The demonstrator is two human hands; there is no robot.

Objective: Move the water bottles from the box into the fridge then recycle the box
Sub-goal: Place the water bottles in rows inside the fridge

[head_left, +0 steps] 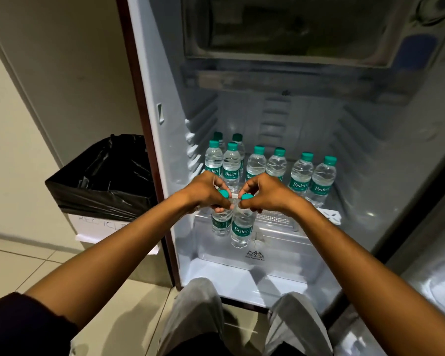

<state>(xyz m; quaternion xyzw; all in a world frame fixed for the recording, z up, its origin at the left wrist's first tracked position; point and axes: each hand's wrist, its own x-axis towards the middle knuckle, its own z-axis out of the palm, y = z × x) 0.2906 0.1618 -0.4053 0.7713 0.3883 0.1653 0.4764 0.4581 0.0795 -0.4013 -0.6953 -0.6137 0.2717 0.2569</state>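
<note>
A bin [98, 181] lined with a black bag stands left of the open fridge [152, 73], its white front bearing a faint, unreadable word. Eight bottles [256, 163] with green caps stand on the fridge shelf, two of them half hidden at the back left. In front of them, above the clear drawer [275, 242], each hand holds a bottle by the neck: the left hand [206, 188] pinches the left bottle [220, 222], the right hand [266, 192] the right bottle [242, 228], fingers curled under the caps.
</note>
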